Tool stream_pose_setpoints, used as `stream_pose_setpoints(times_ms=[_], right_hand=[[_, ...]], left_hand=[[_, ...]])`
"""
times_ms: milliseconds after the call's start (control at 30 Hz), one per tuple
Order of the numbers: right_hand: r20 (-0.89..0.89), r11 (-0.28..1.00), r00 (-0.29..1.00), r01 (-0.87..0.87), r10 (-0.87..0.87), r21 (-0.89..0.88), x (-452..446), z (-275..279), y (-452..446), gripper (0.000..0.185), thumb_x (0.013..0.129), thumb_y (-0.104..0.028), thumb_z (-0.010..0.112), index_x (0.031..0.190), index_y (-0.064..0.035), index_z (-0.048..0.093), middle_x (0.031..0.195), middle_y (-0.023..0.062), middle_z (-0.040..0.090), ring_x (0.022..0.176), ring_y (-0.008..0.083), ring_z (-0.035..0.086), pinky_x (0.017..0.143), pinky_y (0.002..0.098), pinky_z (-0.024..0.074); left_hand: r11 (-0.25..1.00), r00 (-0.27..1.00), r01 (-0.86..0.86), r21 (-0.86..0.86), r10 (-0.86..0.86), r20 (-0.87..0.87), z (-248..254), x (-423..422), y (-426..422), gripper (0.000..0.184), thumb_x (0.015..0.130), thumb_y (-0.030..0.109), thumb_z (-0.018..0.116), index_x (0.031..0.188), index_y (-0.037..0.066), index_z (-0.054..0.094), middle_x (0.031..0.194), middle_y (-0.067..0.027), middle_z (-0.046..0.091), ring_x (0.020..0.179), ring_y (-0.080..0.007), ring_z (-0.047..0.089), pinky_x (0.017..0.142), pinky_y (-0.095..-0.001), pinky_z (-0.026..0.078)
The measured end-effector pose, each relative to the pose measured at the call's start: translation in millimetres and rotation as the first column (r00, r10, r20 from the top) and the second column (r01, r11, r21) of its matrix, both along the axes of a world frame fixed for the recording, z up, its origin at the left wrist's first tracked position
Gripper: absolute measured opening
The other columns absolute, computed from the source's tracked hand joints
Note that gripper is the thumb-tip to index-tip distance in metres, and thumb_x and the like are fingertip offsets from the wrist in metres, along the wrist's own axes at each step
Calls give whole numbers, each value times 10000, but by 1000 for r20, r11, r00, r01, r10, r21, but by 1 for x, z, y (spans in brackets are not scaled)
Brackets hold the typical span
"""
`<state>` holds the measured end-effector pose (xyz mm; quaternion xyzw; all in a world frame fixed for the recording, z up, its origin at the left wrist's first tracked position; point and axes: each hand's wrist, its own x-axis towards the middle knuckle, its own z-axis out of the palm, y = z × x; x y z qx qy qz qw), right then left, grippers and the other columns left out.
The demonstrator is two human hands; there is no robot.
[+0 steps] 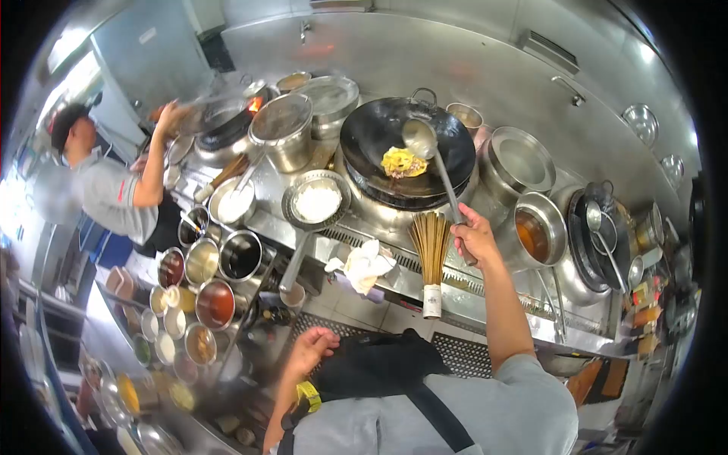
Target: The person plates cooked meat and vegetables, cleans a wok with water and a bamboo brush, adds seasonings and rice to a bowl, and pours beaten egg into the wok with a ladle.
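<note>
My right hand (476,236) is closed around the long handle of a ladle (419,138). The ladle's bowl is inside a black wok (371,129), just above and right of a yellow egg-like food (402,163) on the wok's surface. Below this hand, a bamboo wok brush (431,250) lies across the counter edge, its white-wrapped end pointing toward me. My left hand (312,349) hangs low in front of my dark apron, fingers loosely curled and somewhat apart, with nothing visible in it. A crumpled white cloth (364,265) rests on the counter ahead of it.
A strainer (292,199) with white contents sits left of the wok. Several sauce pots (215,303) stand at lower left. At right are a pot of brown liquid (535,227) and another wok (588,250). A co-worker (114,182) handles a pan near a flame.
</note>
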<state>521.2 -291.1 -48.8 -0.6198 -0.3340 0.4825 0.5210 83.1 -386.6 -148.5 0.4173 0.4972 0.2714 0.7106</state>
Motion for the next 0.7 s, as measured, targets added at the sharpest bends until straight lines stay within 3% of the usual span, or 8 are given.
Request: stream_pose_setpoints(times_ms=[100, 200, 400, 500, 600, 667, 700], right_hand=[[13, 980, 982, 185, -186, 73, -8, -24, 23, 725, 835, 48, 577, 1507, -40, 318, 666, 36, 560, 483, 109, 508, 402, 279, 412], [-39, 989, 989, 146, -145, 3, -34, -26, 20, 724, 829, 46, 571, 1504, -32, 322, 682, 42, 581, 490, 110, 521, 406, 278, 415], [-231, 997, 970, 79, -83, -24, -93, 30, -31, 695, 860, 41, 611, 1494, -46, 341, 738, 66, 620, 511, 117, 560, 402, 271, 440], [-194, 984, 970, 123, -146, -127, -67, 34, -27, 692, 861, 31, 625, 1492, -51, 351, 704, 58, 611, 513, 110, 549, 408, 271, 433], [55, 992, 992, 113, -110, -56, -44, 14, 17, 702, 849, 41, 618, 1493, -47, 352, 660, 43, 595, 478, 105, 515, 407, 258, 389], [-53, 995, 995, 81, -84, -54, -51, 10, 38, 707, 845, 42, 612, 1495, -41, 345, 647, 32, 579, 475, 102, 518, 405, 262, 388], [12, 993, 995, 102, -102, -66, -62, -2, 44, 704, 849, 33, 615, 1495, -37, 343, 653, 19, 572, 485, 92, 528, 409, 263, 402]], left_hand=[[996, 996, 90, 8, -90, -26, -10, -10, 33, 189, 974, 203, 607, 1076, 44, 611, 1048, -86, 696, 925, -160, 665, 762, -294, 540], [987, 986, 163, -12, -163, -38, -20, -20, 70, 191, 969, 198, 613, 1082, 44, 613, 1036, -83, 697, 904, -152, 666, 743, -285, 543], [958, 959, 282, -47, -283, -21, -32, -45, 116, 168, 966, 181, 608, 1047, 35, 620, 965, -63, 688, 842, -115, 648, 699, -250, 534], [944, 943, 330, -19, -330, -44, -33, -50, 128, 157, 964, 174, 598, 1010, 26, 622, 907, -48, 675, 795, -99, 631, 675, -237, 522], [929, 924, 369, 20, -365, -117, -47, -48, 133, 150, 961, 160, 579, 997, 21, 622, 871, -43, 669, 784, -98, 627, 669, -234, 512], [927, 916, 374, 13, -367, -165, -58, -43, 129, 141, 959, 153, 573, 987, 24, 624, 851, -38, 665, 773, -98, 623, 664, -234, 505], [926, 911, 378, 17, -368, -186, -61, -36, 127, 138, 957, 150, 570, 983, 26, 625, 841, -36, 663, 767, -99, 621, 662, -234, 502]])
